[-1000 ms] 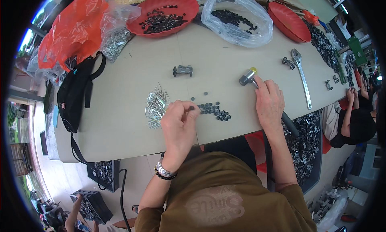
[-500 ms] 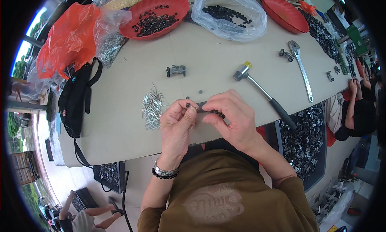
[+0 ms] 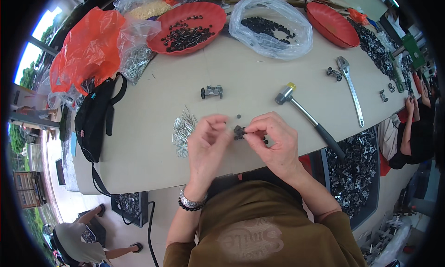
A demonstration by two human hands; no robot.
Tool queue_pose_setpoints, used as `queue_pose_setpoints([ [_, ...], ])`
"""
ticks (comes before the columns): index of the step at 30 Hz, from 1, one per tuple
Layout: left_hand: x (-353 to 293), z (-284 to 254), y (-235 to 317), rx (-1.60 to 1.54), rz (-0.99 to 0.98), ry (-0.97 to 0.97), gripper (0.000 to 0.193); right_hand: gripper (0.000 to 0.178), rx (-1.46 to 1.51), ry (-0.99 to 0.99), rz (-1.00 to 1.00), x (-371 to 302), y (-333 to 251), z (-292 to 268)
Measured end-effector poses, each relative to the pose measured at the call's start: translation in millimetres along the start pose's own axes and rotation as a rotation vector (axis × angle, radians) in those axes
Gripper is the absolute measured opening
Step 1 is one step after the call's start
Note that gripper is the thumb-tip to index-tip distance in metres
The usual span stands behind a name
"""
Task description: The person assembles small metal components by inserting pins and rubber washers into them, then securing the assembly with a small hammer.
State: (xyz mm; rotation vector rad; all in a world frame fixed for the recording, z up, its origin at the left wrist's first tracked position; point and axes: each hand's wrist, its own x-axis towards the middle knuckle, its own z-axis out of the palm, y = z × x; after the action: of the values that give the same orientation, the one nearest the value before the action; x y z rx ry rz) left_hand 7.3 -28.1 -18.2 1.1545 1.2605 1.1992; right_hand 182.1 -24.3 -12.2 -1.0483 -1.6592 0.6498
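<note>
My right hand [image 3: 276, 144] is closed, thumb and forefinger pinched at the edge of a small cluster of round black wheels [image 3: 239, 131]. What lies between its fingertips is too small to make out. Opposite it, my left hand [image 3: 208, 139] is smeared by motion, so its grip cannot be read. Just beyond that hand is a loose pile of thin metal pins [image 3: 183, 133]. One separate black wheel [image 3: 238, 116] rests on the table above the cluster. More dark pieces show partly under my right hand.
Farther back on the table [image 3: 153, 160] stands a small wheeled metal chassis [image 3: 212, 92]. A mallet [image 3: 303, 113] and an adjustable wrench [image 3: 351, 88] lie to the right. A red dish [image 3: 187, 28], a clear bag [image 3: 271, 28] and a black pouch [image 3: 95, 116] border the work area.
My left hand has left its pinch on a thin pin with a black piece and is blurred. My right fingers have closed at the wheel cluster. The whole view has shifted slightly.
</note>
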Motion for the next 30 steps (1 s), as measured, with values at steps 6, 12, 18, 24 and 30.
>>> queue_pose_setpoints([
  [6,79.1,-31.3,3.8,0.858,0.402,0.217,0.034,0.019,0.063,0.029,0.138,1.4,2.4,-3.5],
  [12,101.6,-19.6,11.6,1.044,0.202,0.014,0.036,0.016,0.066,0.042,0.139,0.6,7.9,-6.1],
  [18,95.7,-12.5,-2.1,0.855,0.311,0.013,0.032,0.014,0.126,0.101,0.169,0.3,19.5,-8.8],
  [24,66.3,-2.4,10.4,0.376,0.046,0.013,0.022,0.017,-0.053,0.111,-0.023,15.5,11.1,-10.4],
  [30,13.1,1.4,19.0,-0.208,-0.205,-0.114,0.012,0.026,-0.231,-0.029,-0.412,24.9,-2.4,-14.8],
])
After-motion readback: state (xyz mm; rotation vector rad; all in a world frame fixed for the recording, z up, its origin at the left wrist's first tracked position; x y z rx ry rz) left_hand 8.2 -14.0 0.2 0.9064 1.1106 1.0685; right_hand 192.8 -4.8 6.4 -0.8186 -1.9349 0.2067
